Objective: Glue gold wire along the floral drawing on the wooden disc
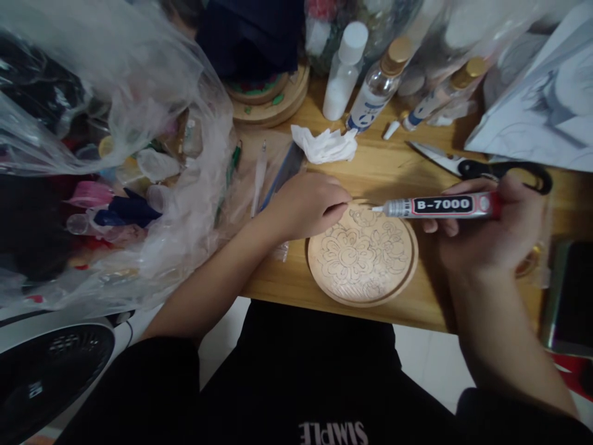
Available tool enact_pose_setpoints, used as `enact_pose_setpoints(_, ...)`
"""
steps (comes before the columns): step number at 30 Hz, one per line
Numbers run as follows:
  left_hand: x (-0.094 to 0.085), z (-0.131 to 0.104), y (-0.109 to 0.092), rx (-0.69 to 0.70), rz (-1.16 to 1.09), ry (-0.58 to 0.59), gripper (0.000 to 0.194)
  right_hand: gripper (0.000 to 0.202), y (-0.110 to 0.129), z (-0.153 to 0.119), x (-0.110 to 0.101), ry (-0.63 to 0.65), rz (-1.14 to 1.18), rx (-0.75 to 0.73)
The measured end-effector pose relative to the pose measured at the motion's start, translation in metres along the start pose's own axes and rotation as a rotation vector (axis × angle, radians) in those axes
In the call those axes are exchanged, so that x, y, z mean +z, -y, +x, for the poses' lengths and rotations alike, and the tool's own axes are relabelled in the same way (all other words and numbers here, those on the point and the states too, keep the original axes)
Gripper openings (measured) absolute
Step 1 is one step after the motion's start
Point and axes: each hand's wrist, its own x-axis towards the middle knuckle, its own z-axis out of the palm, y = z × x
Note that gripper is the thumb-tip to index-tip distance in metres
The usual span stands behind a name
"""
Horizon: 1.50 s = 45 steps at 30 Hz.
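Note:
A tube of B-7000 glue (442, 205) lies level in my right hand (498, 238), which is closed round its red end. Its thin white nozzle points left, over the far part of a round wooden board (361, 259). Flower outlines in dark line cover the board's pale face. My left hand (308, 207) rests at the board's upper left edge with its fingers curled in. What those fingers grip, if anything, is hidden.
Behind the board are a crumpled tissue (327, 143), a white bottle (345, 71), a clear bottle (377, 86) and black-handled scissors (482, 168). A plastic bag (185, 204) of craft bits fills the left. A phone (572, 296) lies right; a fan (55, 377) stands lower left.

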Motion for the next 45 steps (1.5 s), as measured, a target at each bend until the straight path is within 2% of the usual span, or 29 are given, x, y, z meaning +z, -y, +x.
enact_pose_setpoints(4,0.0002,-0.0001,0.0008,0.016,0.004,-0.014,0.024,0.033,-0.0001,-0.0022,0.0030,-0.057,-0.028,-0.014)
enact_pose_setpoints(12,-0.0015,0.0004,-0.0008,-0.013,0.009,0.019,0.021,0.033,-0.0011,-0.0016,0.0059,-0.090,-0.018,-0.014)
enact_pose_setpoints(18,-0.0005,0.0005,-0.0008,-0.008,0.000,0.007,0.023,0.031,-0.0003,-0.0032,0.0057,-0.057,-0.026,-0.030)
enact_pose_setpoints(45,-0.0012,0.0003,-0.0009,-0.013,-0.001,0.026,0.025,0.033,0.0005,-0.0044,0.0066,-0.090,-0.102,-0.017)
